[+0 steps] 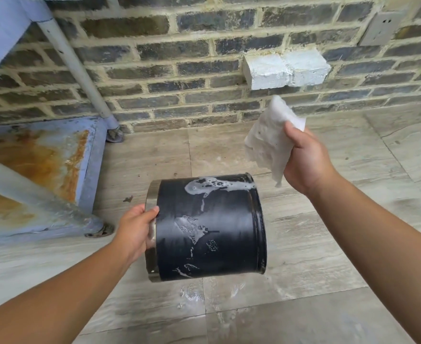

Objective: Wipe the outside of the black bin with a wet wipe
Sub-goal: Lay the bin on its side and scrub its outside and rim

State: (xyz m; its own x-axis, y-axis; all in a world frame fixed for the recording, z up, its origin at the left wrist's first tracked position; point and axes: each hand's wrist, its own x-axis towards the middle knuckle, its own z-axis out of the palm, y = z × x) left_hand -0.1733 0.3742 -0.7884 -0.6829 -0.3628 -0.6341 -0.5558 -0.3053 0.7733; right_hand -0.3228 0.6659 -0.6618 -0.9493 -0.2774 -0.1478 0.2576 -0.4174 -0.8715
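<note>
The black bin (224,227) is a round can with a metal rim, held on its side above the tiled floor. White foam streaks and wet patches cover its dark wall. My left hand (136,227) grips the metal rim at the bin's left end, thumb on the outside. My right hand (306,160) is raised above and to the right of the bin, apart from it, and holds a crumpled white wet wipe (270,137) that hangs from my fingers.
A dark brick wall (179,70) stands close ahead with a white block (286,69) jutting out. At the left are a rusty blue metal plate (55,155) and pipes (75,68). Foam spots lie on the floor tiles (192,294) below the bin.
</note>
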